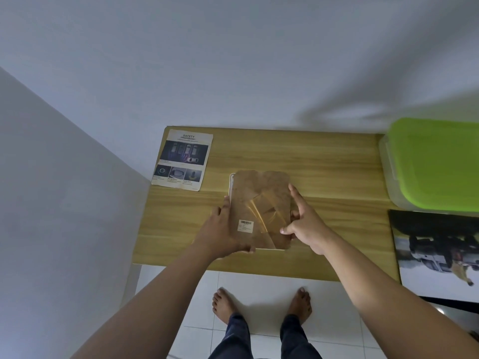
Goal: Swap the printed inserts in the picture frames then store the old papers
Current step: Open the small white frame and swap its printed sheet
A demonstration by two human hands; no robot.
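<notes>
Dim, diffuse indoor light gives the wall point(233, 60) a cool bluish cast, with broad soft shadows fanning across its upper right and a faint shadow on the floor tiles point(261, 307) between the feet point(224, 304). A streak of warm glare crosses the brown frame back point(259, 198). Wide-angle distortion bows the counter point(337, 164) edges and stretches the forearms point(155, 294) toward the lower corners; detail is soft throughout, and the small print of the leaflet point(182, 159) is too blurred to read.
</notes>
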